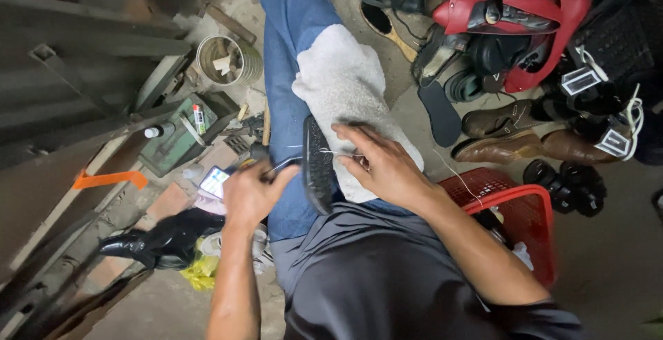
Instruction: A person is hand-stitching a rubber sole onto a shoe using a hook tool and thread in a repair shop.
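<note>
A tin can (221, 60) holding scraps was seen at the far left, its contents hard to make out. The left hand (250, 191) was closed around a small tool, mostly hidden. A black shoe sole (318, 167) lay on a towel (345, 84) over the knee, pressed by the spread right hand (380, 164), thread pinched. A red basket (525, 219) was partly hidden by the forearm.
</note>
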